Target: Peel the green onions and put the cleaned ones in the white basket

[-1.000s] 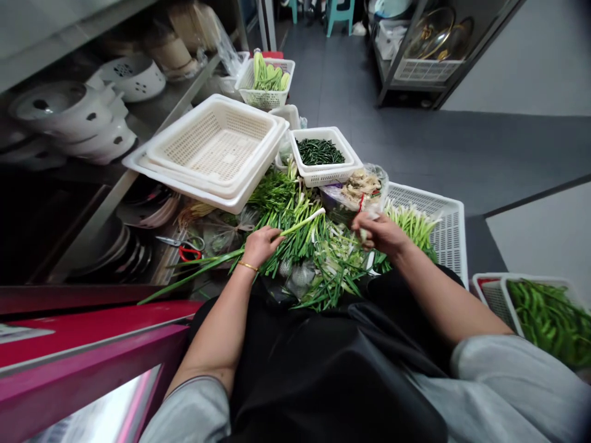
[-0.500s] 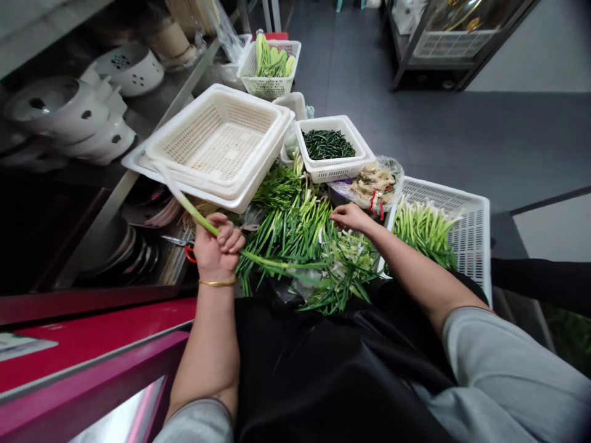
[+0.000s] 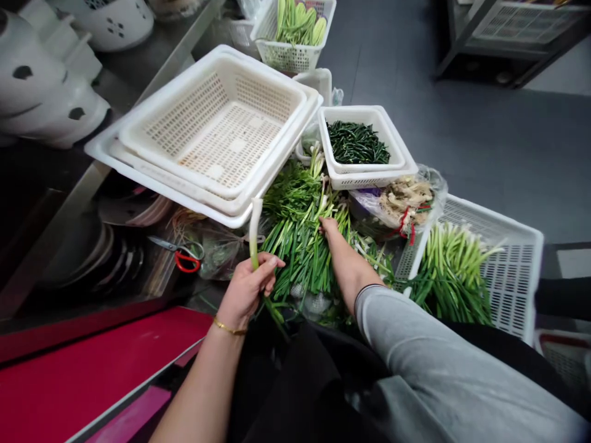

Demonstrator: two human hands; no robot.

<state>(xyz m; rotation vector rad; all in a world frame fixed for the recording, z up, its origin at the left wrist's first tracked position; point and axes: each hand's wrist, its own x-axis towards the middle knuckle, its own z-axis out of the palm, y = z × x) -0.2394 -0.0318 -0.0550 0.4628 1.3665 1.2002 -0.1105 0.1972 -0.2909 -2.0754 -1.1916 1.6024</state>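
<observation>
My left hand is closed around a single long scallion, its white end pointing up and its green leaves hanging below the fist. My right hand reaches into the pile of scallions in front of me. Its fingers are drawn together at the stalks; whether they hold one is hidden. To the right, a white basket holds a bunch of scallions with their pale ends facing away. Loose scallion trimmings lie partly behind my right forearm.
Stacked white baskets stand at the left, with red-handled scissors below. A smaller basket holds dark green chillies. Bagged pale roots lie beside it. Farther back is a basket of long green vegetables.
My left hand has turned, bringing the scallion from slanting to nearly upright. My right hand has moved from above the trimmings into the scallion pile. The view has shifted closer and downward.
</observation>
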